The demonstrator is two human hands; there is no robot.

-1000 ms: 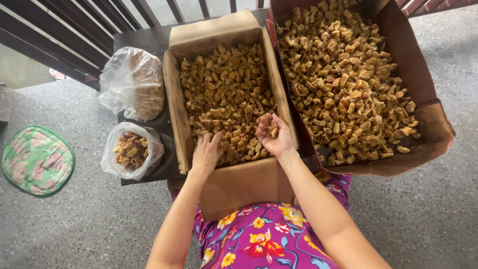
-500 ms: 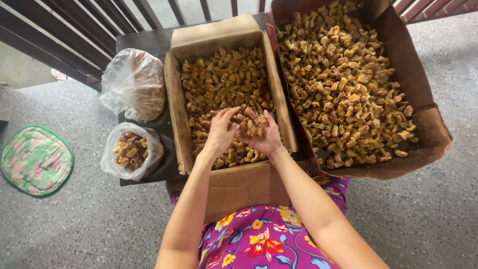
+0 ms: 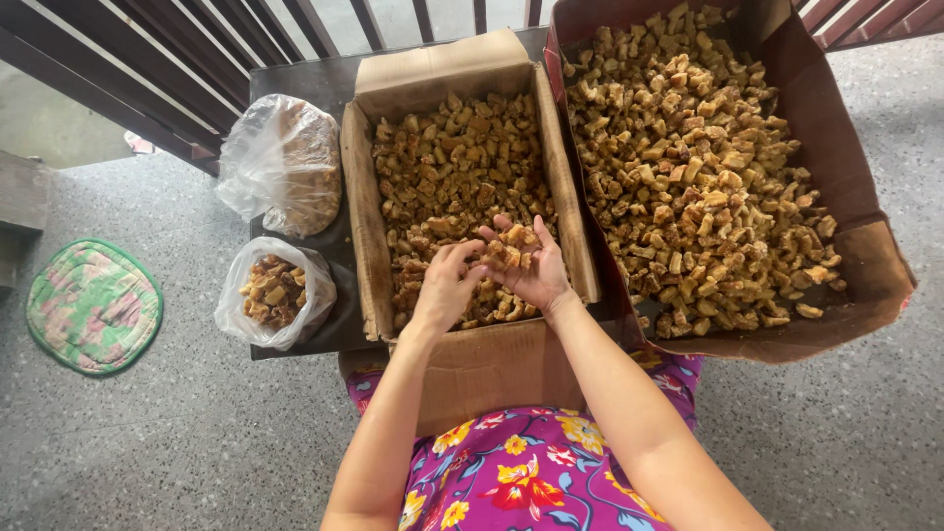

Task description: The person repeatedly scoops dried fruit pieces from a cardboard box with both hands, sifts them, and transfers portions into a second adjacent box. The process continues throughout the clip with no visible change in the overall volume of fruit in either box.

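— What is held in the hands?

— A small heap of brown, crunchy-looking pieces [image 3: 509, 252] is cupped in the right hand [image 3: 531, 270], palm up. The pieces are lumpy, golden to dark brown, and cut in little chunks. The heap is touched by the fingers of the left hand [image 3: 444, 290], which are pinched narrow at its edge.

— Where is all this?

— Both hands are held over the near end of the middle box [image 3: 372, 226], a cardboard box filled with the same pieces. A bigger box [image 3: 865, 256], also filled, is seen just to the right. Both are set on a dark worktop [image 3: 305, 84].

— What is beside them?

— Two clear bags are seen on the left. The near bag [image 3: 275, 293] is open, with brown pieces inside. The far bag [image 3: 285, 162] is closed. A round green mat [image 3: 93, 305] is laid on the floor.
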